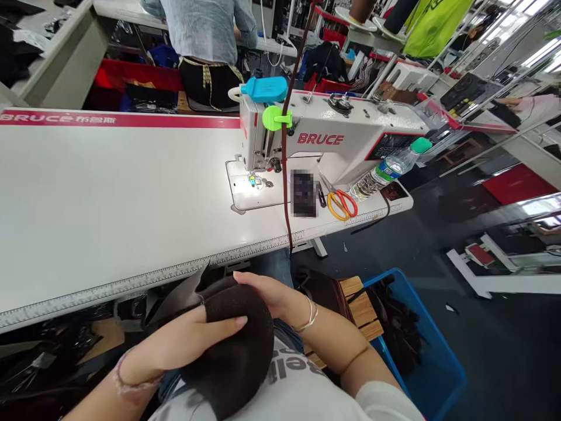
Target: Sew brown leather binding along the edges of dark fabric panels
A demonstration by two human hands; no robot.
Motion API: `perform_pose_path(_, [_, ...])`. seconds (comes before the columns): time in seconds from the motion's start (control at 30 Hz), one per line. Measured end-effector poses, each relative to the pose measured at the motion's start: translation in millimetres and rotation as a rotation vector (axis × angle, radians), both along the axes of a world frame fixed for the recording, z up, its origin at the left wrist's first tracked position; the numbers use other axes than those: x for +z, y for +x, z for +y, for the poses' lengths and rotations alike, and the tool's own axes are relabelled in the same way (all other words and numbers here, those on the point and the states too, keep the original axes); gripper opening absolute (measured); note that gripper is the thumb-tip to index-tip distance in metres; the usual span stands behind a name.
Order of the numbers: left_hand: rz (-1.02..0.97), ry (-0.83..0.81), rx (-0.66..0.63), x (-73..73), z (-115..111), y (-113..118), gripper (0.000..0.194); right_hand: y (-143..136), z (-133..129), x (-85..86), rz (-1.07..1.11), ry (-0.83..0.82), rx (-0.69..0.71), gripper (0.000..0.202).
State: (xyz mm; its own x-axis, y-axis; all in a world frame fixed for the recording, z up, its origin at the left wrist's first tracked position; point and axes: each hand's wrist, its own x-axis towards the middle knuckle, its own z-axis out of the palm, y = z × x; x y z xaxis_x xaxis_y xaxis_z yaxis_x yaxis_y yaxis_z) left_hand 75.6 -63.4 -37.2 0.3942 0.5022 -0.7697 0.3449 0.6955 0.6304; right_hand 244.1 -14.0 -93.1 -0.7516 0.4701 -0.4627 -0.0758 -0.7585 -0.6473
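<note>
A dark, curved piece of fabric lies over my lap, below the front edge of the sewing table. My left hand grips it from the left, thumb on top and the other fingers hidden under the cloth. At its upper right edge, my right hand holds the same fabric, with most of its fingers behind it. A greyer flap of material sticks out at the upper left. Beyond the table edge stands a white sewing machine, apart from both hands.
Scissors, a dark pixelated rectangle and a tilted water bottle are on the white table. A brown strap hangs before the machine. A blue bin with dark cloth stands at right. Another person sits beyond.
</note>
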Motion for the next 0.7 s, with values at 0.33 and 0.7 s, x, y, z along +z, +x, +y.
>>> perform_pose_path(0.33, [0.191, 0.534, -0.156, -16.7, 2, -3, 0.037, 9, 20, 25.4, 0.287, -0.003, -0.102, 0.040])
perform_pose_path(0.7, [0.291, 0.485, 0.200, -16.0, 17, -33, 0.046, 24, -7, 39.7, -0.208, 0.891, -0.114, 0.009])
